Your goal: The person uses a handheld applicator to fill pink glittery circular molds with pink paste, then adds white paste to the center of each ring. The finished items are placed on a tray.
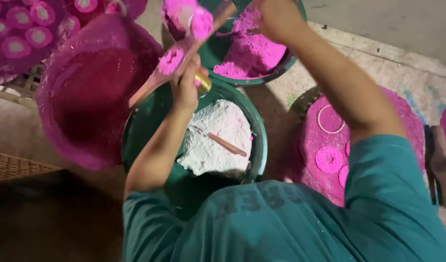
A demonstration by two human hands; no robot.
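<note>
Left hand (186,87) perhaps around wooden mould (184,53)

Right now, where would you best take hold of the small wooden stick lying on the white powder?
Probably the stick's lower right end, coming from above: it lies flat and fully exposed on the white powder, while the left hand crowds the upper left of the green bowl.

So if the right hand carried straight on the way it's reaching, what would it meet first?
Most likely the pink powder in the far green bowl. The right hand already reaches over that bowl, pointing down toward the heap; depth is unclear, so it may already be touching.
</note>
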